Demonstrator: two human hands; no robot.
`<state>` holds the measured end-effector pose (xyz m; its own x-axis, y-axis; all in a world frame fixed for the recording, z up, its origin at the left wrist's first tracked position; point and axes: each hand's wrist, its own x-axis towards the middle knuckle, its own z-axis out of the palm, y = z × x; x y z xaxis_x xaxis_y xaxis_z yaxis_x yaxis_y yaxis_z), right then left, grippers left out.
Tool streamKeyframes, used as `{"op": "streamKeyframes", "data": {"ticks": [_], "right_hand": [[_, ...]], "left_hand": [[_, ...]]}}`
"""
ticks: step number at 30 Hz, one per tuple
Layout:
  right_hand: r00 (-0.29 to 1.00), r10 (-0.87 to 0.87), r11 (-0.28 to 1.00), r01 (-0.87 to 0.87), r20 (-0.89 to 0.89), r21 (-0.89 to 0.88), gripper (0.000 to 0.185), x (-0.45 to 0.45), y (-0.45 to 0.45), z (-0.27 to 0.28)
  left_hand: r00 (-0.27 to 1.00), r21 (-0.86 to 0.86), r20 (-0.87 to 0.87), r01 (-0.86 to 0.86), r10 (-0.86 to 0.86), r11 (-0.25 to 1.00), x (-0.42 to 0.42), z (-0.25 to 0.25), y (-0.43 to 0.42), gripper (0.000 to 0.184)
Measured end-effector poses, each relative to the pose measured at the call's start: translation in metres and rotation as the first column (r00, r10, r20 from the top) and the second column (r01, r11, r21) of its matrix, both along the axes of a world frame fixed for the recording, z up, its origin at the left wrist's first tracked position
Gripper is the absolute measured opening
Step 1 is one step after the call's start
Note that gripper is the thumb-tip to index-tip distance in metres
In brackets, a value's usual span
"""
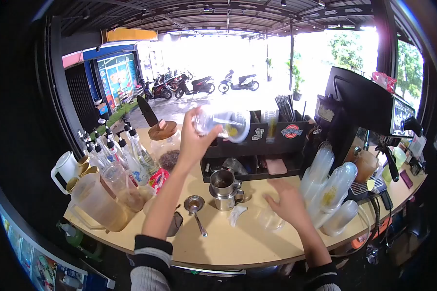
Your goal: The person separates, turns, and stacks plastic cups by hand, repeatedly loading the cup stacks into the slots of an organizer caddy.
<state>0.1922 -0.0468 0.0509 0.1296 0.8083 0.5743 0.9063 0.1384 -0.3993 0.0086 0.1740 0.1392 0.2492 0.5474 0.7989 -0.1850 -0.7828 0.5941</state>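
Observation:
My left hand [199,133] is closed round a clear plastic cup [223,125], raised over the counter and tipped on its side, mouth to the right. My right hand [287,201] is low over the counter, fingers apart and slightly blurred. Just beside it is a clear round plastic piece [272,220]; whether the fingers touch it I cannot tell. Between my hands stands a metal drip coffee filter [222,180] on a metal cup [226,199]. Left of it, a spoon [199,223] lies against a small round metal piece [194,203].
Stacked plastic cups [325,194] stand at right, before an espresso machine [369,106]. Pump bottles [126,155], a plastic pitcher [99,201] and a wooden-lidded jar [165,145] crowd the left. A black organizer [252,145] with straws stands at the back. Crumpled tissue [236,215] lies mid-counter.

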Motion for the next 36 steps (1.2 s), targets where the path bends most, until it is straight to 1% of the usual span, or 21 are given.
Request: {"op": "streamKeyframes", "data": {"ticks": [1,2,4,5,7,8,9,11,12,13,15,16,17,20,25,28,30,36], "right_hand": [[0.990,-0.039,0.987,0.059,0.134,-0.151,0.038,0.003,-0.001,-0.006],[0.990,-0.042,0.987,0.063,0.138,-0.151,0.038,0.003,0.000,-0.013],[0.996,-0.056,0.948,0.032,-0.065,-0.318,0.031,0.003,0.004,-0.024],[0.997,-0.058,0.948,0.037,-0.060,-0.315,0.031,0.002,0.004,-0.025],[0.993,-0.054,0.965,0.026,-0.102,-0.261,0.025,0.001,0.006,-0.027],[0.993,-0.059,0.965,0.031,-0.099,-0.261,0.025,0.002,0.007,-0.031],[0.994,-0.057,0.967,0.032,-0.095,-0.253,0.023,0.004,0.009,-0.035],[0.994,-0.060,0.969,0.036,-0.090,-0.246,0.022,0.005,0.010,-0.039],[0.995,-0.058,0.972,0.039,-0.076,-0.230,0.020,0.004,0.011,-0.040],[0.997,-0.056,0.976,0.042,-0.061,-0.216,0.019,0.004,0.011,-0.041],[0.996,-0.064,0.976,0.050,-0.060,-0.210,0.019,0.004,0.012,-0.043],[0.996,-0.064,0.978,0.051,-0.059,-0.200,0.018,0.005,0.013,-0.044],[0.996,-0.067,0.978,0.054,-0.058,-0.201,0.018,0.005,0.013,-0.044],[0.997,-0.057,0.983,0.048,-0.048,-0.176,0.018,0.005,0.014,-0.045],[0.996,-0.059,0.984,0.048,-0.060,-0.174,0.017,0.004,0.014,-0.044],[0.998,-0.051,0.988,0.043,-0.049,-0.152,0.017,0.004,0.013,-0.043],[0.997,-0.053,0.985,0.042,-0.061,-0.166,0.017,0.003,0.013,-0.041],[0.995,-0.054,0.982,0.037,-0.088,-0.187,0.016,0.001,0.010,-0.036]], "left_hand": [[0.996,0.069,-0.053,-0.071,0.074,0.995,0.006,0.013,0.013,0.070],[0.996,0.069,-0.049,-0.068,0.072,0.995,0.014,0.026,0.022,0.070],[0.952,0.189,-0.223,-0.169,0.209,0.967,0.030,0.051,0.038,0.072],[0.954,0.190,-0.217,-0.167,0.207,0.968,0.039,0.059,0.045,0.072],[0.907,0.288,-0.342,-0.146,0.244,0.946,0.057,0.070,0.063,0.075],[0.887,0.312,-0.394,-0.119,0.242,0.943,0.065,0.074,0.073,0.078],[0.889,0.312,-0.392,-0.115,0.238,0.943,0.072,0.077,0.081,0.078],[0.821,0.269,-0.539,-0.044,0.188,0.962,0.087,0.079,0.094,0.079],[0.795,0.256,-0.577,-0.042,0.187,0.966,0.094,0.078,0.100,0.082],[0.797,0.253,-0.577,-0.037,0.181,0.967,0.099,0.076,0.106,0.082],[0.707,0.119,-0.705,0.027,0.065,0.993,0.107,0.069,0.117,0.084],[0.696,0.074,-0.718,0.044,0.022,0.996,0.110,0.065,0.123,0.086],[0.697,0.073,-0.717,0.046,0.020,0.996,0.113,0.061,0.128,0.086],[0.635,0.026,-0.772,0.085,-0.034,0.996,0.115,0.049,0.137,0.087],[0.607,0.024,-0.795,0.064,-0.020,0.998,0.114,0.037,0.136,0.086],[0.606,0.052,-0.796,0.042,0.016,0.998,0.114,0.031,0.135,0.086],[0.592,0.125,-0.799,-0.010,0.107,0.992,0.114,0.031,0.132,0.085],[0.580,0.144,-0.800,-0.061,0.153,0.988,0.110,0.031,0.120,0.086]]}}
